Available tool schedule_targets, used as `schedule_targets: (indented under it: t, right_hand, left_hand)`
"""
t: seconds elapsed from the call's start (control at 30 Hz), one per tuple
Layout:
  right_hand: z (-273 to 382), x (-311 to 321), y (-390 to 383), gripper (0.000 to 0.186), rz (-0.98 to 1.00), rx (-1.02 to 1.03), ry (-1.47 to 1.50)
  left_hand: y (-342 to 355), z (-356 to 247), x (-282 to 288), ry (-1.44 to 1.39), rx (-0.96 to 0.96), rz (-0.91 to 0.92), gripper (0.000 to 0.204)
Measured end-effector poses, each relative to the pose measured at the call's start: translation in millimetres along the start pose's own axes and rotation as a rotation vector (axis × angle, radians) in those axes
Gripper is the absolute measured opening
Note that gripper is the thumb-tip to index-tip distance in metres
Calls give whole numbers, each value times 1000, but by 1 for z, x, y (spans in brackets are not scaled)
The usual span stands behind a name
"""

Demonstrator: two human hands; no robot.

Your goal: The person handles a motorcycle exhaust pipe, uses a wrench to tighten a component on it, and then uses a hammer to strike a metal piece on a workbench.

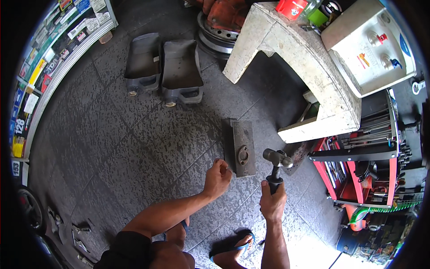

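My right hand (pixel 273 201) is wrapped round the black handle of a ball-peen hammer (pixel 278 158), held with its metal head up at the lower right of centre. My left hand (pixel 217 178) has its fingers curled together just left of a metal block (pixel 245 132) on the floor; whether it holds something small I cannot make out. An oval metal piece with a round opening (pixel 243 160) lies on the block, close to my left hand's fingertips.
Two grey drain pans (pixel 181 67) lie at upper middle, beside a wheel rim (pixel 208 42). A white stand (pixel 300 71) with a dispenser (pixel 371 54) fills the upper right, above a red tool trolley (pixel 358 188). A glass counter (pixel 53 54) curves along the left. My sandalled feet are below.
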State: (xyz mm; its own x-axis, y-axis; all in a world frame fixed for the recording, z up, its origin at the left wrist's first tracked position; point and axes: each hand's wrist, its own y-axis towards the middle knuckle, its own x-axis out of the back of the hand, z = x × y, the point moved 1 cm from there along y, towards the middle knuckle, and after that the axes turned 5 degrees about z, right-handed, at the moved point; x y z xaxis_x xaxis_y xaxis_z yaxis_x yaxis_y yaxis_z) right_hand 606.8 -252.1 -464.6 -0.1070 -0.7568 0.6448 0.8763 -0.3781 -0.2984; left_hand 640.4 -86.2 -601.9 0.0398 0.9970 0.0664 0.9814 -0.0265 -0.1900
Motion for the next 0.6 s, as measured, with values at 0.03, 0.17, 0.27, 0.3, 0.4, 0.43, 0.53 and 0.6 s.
schedule_targets:
  t: [0.03, 0.17, 0.27, 0.3, 0.4, 0.43, 0.53, 0.6]
  right_hand:
    - [-5, 1, -2, 23, 8, -50, 20]
    - [-17, -3, -10, 24, -7, -111, 31]
    - [-33, -9, -17, 19, -23, 34, -18]
    - [-32, -11, -19, 19, -20, 31, -13]
    - [-29, -15, -28, 26, 41, -140, 87]
    - [-28, -15, -29, 26, 38, -143, 89]
    - [-27, -14, -30, 26, 49, -148, 110]
    - [-31, -14, -29, 25, 39, -147, 152]
  left_hand:
    - [-2, 0, 2, -93, 26, 2, 16]
    - [25, -22, 16, 76, -87, 102, 19]
    - [63, -55, 21, 457, -761, 55, 32]
    - [68, -65, 24, 614, -818, 202, 39]
    - [76, -71, 27, 811, -877, 402, 44]
    - [77, -71, 27, 849, -884, 449, 43]
    - [78, -73, 27, 843, -837, 431, 38]
    - [70, -71, 24, 847, -746, 396, 37]
